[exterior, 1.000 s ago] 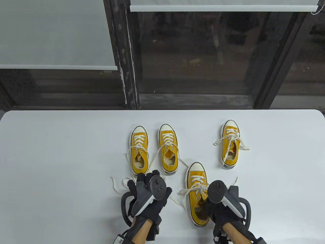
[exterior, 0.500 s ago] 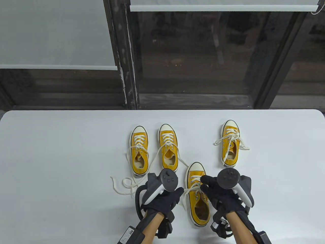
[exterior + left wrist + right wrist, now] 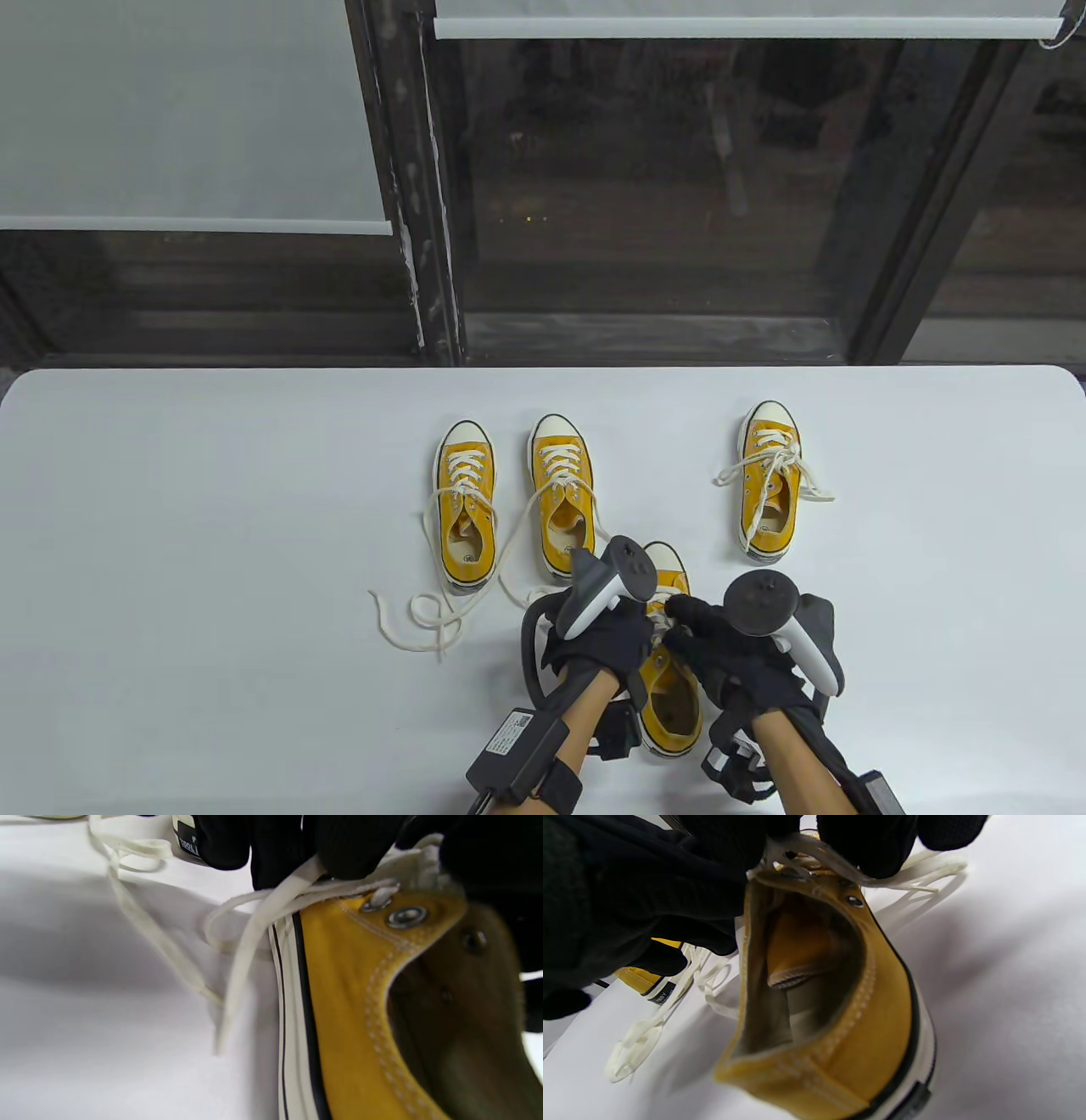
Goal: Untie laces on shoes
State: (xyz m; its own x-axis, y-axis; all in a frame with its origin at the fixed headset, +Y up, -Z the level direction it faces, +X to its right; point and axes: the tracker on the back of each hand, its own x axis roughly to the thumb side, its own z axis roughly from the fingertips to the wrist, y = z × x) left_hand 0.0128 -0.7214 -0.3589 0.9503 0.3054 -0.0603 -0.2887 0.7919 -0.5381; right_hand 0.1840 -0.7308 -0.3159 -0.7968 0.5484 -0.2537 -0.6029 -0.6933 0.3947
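Observation:
A yellow canvas sneaker [image 3: 670,705] with white laces lies near the table's front edge, toe pointing away. Both gloved hands sit over its lace bow. My left hand [image 3: 632,624] pinches a white lace [image 3: 271,906] at the shoe's left side [image 3: 348,1005]. My right hand [image 3: 687,615] pinches the laces [image 3: 814,855] above the shoe's opening [image 3: 814,976]. The knot itself is hidden under the fingers.
Three more yellow sneakers stand farther back: two side by side at the left [image 3: 465,509] [image 3: 562,492] with long loose laces trailing over the table [image 3: 424,620], and one at the right [image 3: 769,480] with a bow. The white table [image 3: 170,509] ends at a dark window wall.
My left hand has moved right from beside the loose laces onto the near shoe's bow. My right hand has moved forward from the heel to the laces and now pinches them.

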